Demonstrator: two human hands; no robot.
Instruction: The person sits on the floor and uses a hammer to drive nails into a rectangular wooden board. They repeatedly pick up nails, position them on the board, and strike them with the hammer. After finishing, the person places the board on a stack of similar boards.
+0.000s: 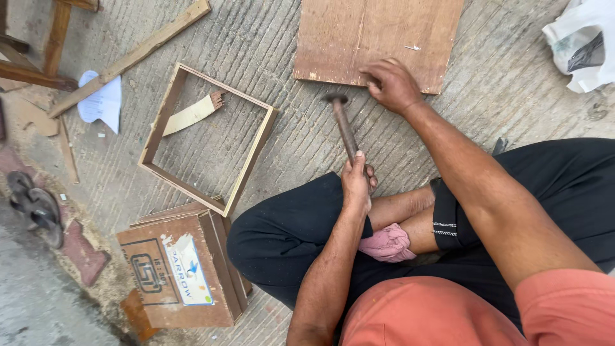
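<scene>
**Hammer in one hand, board under the other**

My left hand is wrapped tight around the bottom end of the hammer handle. The handle is thin, stiff and dark, and the metal head sits far from my fist — so I think the top end feels heavy and wants to swing. Holding it low like this should give a strong hit, but less aim.

My right hand is curled with the fingertips pushing down on the near edge of the flat wooden board. I cannot tell if it pinches a nail. The board lies on the ridged concrete floor, just past the hammer head. It looks thin, hard and light — it could slide or crack near the edge, so I press it flat.

An open wooden frame lies well off to my left.
</scene>
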